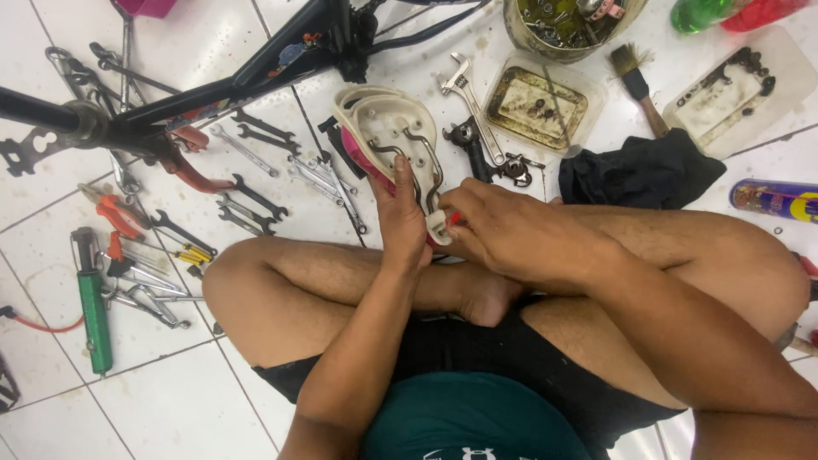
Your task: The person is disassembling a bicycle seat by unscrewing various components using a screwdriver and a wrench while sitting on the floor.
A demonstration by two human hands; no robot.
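I sit cross-legged on a white tiled floor. My left hand [400, 217] grips the near end of an upturned bicycle saddle [385, 128], cream underneath with a pink edge and bent metal rails. My right hand [498, 230] is closed on a small red-handled tool [454, 220] whose tip meets the saddle's nose beside my left fingers. The tool's working end is hidden by my fingers.
A black bicycle frame [221, 85] lies at the upper left. Several wrenches [256, 204], red pliers [115, 213] and a green pump [92, 311] lie to the left. An adjustable wrench [469, 98], greasy trays [537, 106], a brush [639, 85], a black rag [639, 175] and a spray can [774, 200] lie to the right.
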